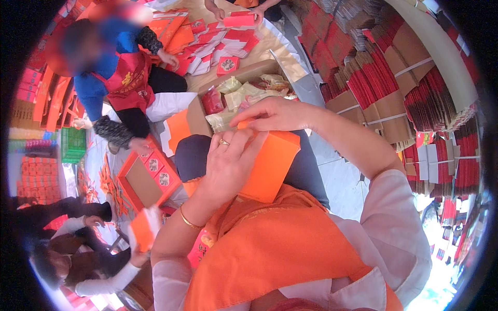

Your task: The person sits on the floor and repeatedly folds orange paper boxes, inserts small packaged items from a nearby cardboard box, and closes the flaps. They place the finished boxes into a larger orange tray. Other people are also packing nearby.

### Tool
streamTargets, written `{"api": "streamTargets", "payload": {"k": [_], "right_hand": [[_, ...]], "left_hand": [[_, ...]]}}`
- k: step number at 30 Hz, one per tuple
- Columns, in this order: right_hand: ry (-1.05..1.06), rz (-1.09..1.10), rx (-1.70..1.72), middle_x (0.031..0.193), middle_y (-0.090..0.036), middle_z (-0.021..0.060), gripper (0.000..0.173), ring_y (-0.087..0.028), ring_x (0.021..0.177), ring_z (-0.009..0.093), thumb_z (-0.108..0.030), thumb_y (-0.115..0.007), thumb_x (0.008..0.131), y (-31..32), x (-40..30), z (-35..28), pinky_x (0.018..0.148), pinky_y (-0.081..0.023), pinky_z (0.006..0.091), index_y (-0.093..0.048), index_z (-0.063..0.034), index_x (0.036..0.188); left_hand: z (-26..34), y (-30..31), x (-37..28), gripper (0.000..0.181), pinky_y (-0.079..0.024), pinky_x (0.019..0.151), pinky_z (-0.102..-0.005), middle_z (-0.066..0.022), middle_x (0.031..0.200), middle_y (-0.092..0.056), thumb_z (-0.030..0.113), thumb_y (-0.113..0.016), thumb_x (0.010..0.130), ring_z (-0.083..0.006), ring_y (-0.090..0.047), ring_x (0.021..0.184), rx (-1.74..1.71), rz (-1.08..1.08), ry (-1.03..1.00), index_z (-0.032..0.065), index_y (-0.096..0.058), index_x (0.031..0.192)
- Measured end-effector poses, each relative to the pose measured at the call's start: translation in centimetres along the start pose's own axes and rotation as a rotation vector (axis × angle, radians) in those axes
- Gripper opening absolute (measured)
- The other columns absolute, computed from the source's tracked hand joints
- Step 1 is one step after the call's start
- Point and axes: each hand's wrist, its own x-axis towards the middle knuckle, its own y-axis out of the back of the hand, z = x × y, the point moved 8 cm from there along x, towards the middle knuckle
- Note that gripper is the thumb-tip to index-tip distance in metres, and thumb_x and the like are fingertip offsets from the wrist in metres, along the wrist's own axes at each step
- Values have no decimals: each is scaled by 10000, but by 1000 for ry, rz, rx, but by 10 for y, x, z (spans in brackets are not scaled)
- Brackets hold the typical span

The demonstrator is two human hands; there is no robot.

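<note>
An orange paperboard box [272, 165] rests on my lap over the orange apron [280, 248]. My left hand [229, 161], with a ring and a bracelet, grips the box along its left side. At the box's far end, the thumb and fingers of my right hand [278, 112] close on a small orange flap. What lies inside the box is hidden from this angle. Just beyond my hands stands an open cardboard carton [197, 116] holding pale wrapped packets [238, 98] and a red packet [213, 100].
At left, a co-worker in a red apron [130, 83] reaches to a red gift tray [136, 204] with small patterned boxes. Another person [93, 268] lifts an orange-and-white box [143, 231]. Far hands [256, 14] hold a red piece above scattered red-and-white boxes [218, 44]. Bundled cardboard stacks [373, 77] line the right.
</note>
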Motion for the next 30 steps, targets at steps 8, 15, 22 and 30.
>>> {"api": "streamTargets", "payload": {"k": [8, 15, 22, 30], "right_hand": [[4, -40, -83, 1016, -650, 106, 358, -616, 981, 211, -190, -577, 928, -4, 9, -16, 915, -466, 337, -658, -158, 1275], [-94, -77, -145, 978, -639, 109, 382, -592, 914, 225, -204, -628, 892, -5, 17, -23, 901, -472, 347, -663, -173, 1271], [142, 21, -214, 1033, -647, 118, 407, -612, 934, 262, -129, -686, 840, -16, 17, -57, 938, -482, 363, -656, -155, 1245], [316, 155, -94, 1136, -600, 133, 265, -606, 1077, 325, -78, -695, 796, -40, 5, -89, 921, -501, 387, -647, -62, 1055]], "left_hand": [[0, 3, -16, 459, -445, 815, -379, -87, 1115, -580, 102, -745, 762, -251, -586, 927, 48, 1, -32, 31, -652, 1206], [-11, 19, -3, 334, -445, 804, -398, -111, 1060, -600, 107, -767, 755, -286, -593, 918, -112, 1, 121, 42, -666, 1066], [-5, 36, -18, 203, -415, 725, -361, -53, 891, -561, 94, -665, 770, -212, -586, 792, -91, 64, 120, 51, -656, 968], [20, 53, -59, 363, -381, 631, -307, -28, 791, -506, 98, -645, 692, -157, -486, 631, 130, 161, 67, 23, -697, 1043]]}}
